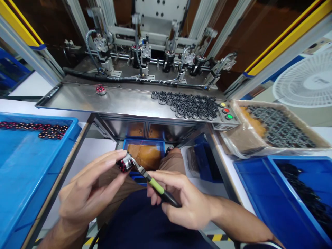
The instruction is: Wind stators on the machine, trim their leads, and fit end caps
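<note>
Between the thumb and fingers of my left hand is a small round motor part, silver on its side with red and black windings. My right hand is wrapped round pliers with green and black handles. The narrow jaws of the pliers reach to the right side of the motor part; whether they grip anything there is too small to tell. Both hands are above my lap, in front of the steel worktop. One red-wound part sits on that worktop at the left.
Several grey round parts cluster on the worktop beside a button box. Behind stands a machine with clamps. At left, a blue tray holds wound parts. At right are a carton, blue bins and a fan.
</note>
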A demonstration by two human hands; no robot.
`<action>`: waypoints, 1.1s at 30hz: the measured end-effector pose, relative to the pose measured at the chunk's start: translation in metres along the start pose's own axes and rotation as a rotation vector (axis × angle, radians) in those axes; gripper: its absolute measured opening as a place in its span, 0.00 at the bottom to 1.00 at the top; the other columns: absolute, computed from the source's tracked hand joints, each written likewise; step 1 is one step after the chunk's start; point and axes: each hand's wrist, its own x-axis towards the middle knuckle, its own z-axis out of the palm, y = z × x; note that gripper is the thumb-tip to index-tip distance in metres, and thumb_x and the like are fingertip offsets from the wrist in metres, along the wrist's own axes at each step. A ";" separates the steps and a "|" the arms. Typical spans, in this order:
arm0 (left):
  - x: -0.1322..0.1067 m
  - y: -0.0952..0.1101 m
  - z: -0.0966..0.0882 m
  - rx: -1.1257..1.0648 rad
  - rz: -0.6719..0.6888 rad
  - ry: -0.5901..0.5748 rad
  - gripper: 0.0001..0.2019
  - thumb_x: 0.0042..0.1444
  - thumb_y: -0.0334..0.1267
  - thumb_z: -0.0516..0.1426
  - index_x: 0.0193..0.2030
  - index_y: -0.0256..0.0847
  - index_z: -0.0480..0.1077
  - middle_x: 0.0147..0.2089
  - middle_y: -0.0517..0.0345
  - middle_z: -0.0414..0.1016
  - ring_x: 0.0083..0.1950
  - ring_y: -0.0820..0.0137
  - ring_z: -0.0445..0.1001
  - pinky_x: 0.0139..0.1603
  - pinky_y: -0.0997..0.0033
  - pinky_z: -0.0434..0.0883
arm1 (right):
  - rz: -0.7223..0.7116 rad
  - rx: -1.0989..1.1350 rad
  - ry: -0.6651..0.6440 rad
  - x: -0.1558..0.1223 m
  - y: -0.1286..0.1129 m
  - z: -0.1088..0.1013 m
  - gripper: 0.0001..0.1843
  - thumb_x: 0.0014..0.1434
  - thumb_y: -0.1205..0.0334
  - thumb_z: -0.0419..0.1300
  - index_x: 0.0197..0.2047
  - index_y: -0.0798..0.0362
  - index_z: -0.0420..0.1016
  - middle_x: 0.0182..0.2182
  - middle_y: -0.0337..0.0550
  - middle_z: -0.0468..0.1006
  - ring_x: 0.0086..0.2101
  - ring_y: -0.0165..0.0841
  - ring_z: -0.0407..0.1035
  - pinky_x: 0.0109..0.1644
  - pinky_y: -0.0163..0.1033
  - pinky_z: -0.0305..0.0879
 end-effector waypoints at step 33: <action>-0.018 -0.031 -0.002 -0.729 -0.831 0.151 0.24 0.35 0.31 0.73 0.42 0.39 0.73 0.39 0.53 0.80 0.38 0.66 0.81 0.42 0.72 0.78 | -0.107 -0.724 0.349 0.097 0.003 -0.045 0.36 0.49 0.69 0.56 0.63 0.56 0.64 0.45 0.48 0.71 0.44 0.37 0.68 0.52 0.44 0.67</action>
